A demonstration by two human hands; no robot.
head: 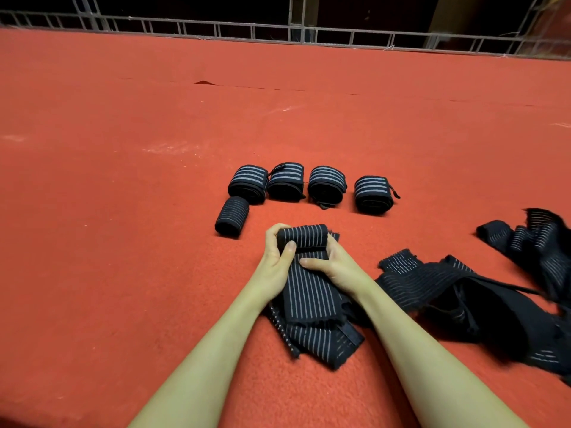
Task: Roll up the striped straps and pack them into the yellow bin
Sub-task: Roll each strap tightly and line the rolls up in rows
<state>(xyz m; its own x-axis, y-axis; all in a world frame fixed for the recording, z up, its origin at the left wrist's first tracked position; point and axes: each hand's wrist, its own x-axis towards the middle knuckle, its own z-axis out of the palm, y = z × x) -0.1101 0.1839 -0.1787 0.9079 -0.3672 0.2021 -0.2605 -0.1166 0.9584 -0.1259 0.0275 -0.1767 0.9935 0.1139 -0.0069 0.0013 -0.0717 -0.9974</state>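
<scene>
A black strap with thin white stripes (pixel 309 291) lies on the red carpet in front of me, its far end wound into a small roll (pixel 304 236). My left hand (pixel 276 257) grips the roll's left end, thumb on top. My right hand (pixel 332 262) holds the roll's right end, thumb pressing the flat strap. Several finished rolled straps (pixel 287 182) stand in a row just beyond, with one more (pixel 231 216) at the left. No yellow bin is in view.
A loose heap of unrolled striped straps (pixel 463 291) spreads to my right, reaching the frame's right edge. Red carpet (pixel 123 180) covers the whole floor. A metal railing (pixel 278 29) runs along the far edge.
</scene>
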